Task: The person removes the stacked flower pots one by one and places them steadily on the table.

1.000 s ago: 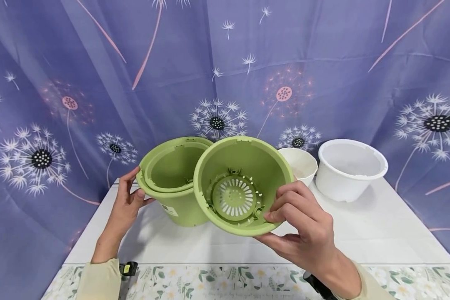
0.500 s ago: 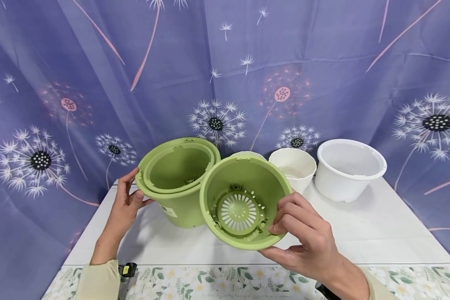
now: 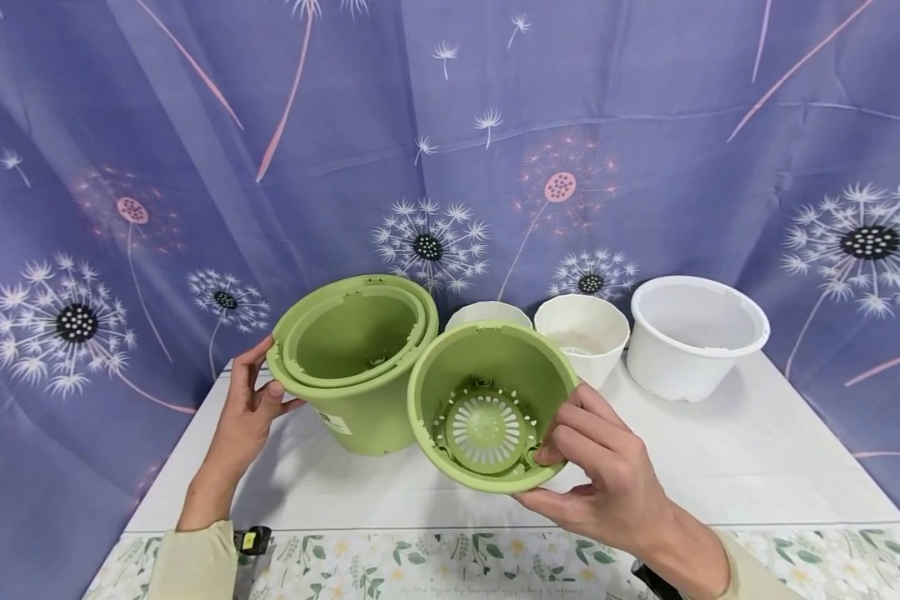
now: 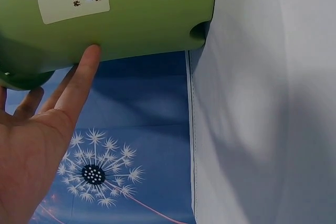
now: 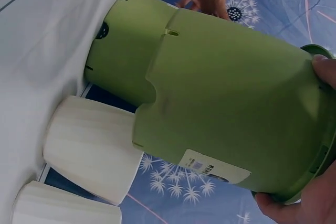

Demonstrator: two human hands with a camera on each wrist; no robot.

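My right hand grips the rim of a small green flowerpot, fingers inside and thumb outside. The pot is tilted toward me above the table, showing its slotted bottom. Left of it stands a larger green flowerpot with another green flowerpot nested inside. My left hand touches the larger pot's left rim and side from outside, fingers spread. In the left wrist view one finger lies straight against its labelled side. The right wrist view shows the held pot's outer wall and paper label.
Two small white flowerpots, one behind the held pot and one beside it, stand at the back. A larger white flowerpot is at the right. The white table has a floral front strip; a purple dandelion curtain hangs behind.
My right hand has moved the small green pot rightward and down, away from the larger pot, uncovering its nested rim and the white pots behind. The left hand stays at the rim.
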